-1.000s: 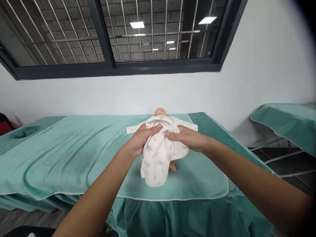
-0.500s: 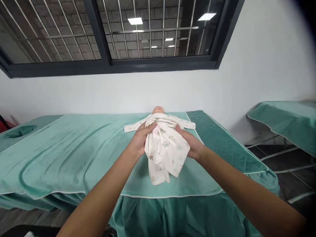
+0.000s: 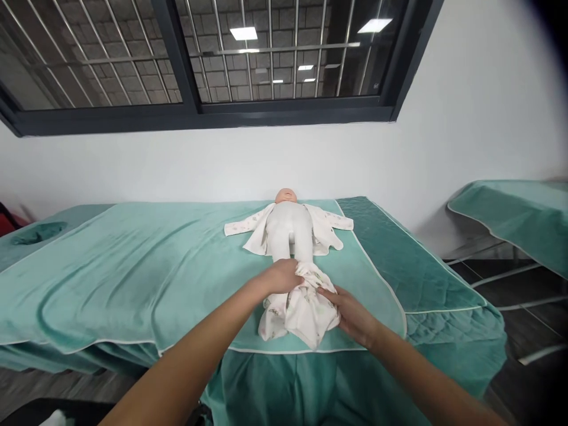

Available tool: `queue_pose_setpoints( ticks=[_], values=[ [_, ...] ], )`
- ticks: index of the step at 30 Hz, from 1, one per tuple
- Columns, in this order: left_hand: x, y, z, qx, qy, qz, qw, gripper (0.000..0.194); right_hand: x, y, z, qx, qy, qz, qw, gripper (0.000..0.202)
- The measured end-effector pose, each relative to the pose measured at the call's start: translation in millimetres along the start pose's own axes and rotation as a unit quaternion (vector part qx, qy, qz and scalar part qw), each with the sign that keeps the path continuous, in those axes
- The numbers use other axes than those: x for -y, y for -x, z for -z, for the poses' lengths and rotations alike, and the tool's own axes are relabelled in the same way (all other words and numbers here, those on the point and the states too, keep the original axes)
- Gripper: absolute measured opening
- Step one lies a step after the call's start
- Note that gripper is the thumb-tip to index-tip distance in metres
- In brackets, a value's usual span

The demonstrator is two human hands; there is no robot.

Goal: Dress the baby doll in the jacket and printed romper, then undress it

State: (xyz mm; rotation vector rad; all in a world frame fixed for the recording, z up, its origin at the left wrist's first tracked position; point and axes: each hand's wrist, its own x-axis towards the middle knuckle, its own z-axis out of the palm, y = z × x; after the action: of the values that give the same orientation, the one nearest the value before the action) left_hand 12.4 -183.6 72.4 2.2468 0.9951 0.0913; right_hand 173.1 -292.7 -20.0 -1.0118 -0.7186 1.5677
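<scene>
A baby doll (image 3: 290,222) lies on its back on the bed, head toward the wall and legs toward me. Its white printed jacket (image 3: 323,228) is spread apart at the front, sleeves out to both sides, leaving the white torso and legs uncovered. White printed baby pants (image 3: 310,310) are bunched around the doll's lower legs; its feet are hidden in the cloth. My left hand (image 3: 284,276) is closed on the upper edge of the pants, over the lower legs. On the other side, my right hand (image 3: 348,307) pinches the pants between thumb and fingers.
A green cover (image 3: 110,272) with white piping drapes the bed and hangs over its front edge. At the right stands another green-covered bed (image 3: 519,216) with a metal frame. Behind are a white wall (image 3: 199,165) and a barred window (image 3: 284,109).
Both hands have moved toward me, drawing the pants from the doll's torso down to its lower legs. The torso, upper legs and jacket front now show.
</scene>
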Motion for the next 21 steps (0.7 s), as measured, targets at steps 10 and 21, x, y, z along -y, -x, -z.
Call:
queue_pose_setpoints(
  ticks=[10, 21],
  values=[
    [1.4, -4.6, -11.2, 0.063, 0.066, 0.007, 0.996, 0.029, -12.0, -16.1, 6.8, -0.142, 0.259, 0.123, 0.947, 0.043],
    [15.6, 22.6, -1.6, 0.084, 0.475, -0.012, 0.876, 0.054, -8.2, -28.9, 9.9, -0.195, 0.163, 0.235, 0.938, 0.028]
  ],
)
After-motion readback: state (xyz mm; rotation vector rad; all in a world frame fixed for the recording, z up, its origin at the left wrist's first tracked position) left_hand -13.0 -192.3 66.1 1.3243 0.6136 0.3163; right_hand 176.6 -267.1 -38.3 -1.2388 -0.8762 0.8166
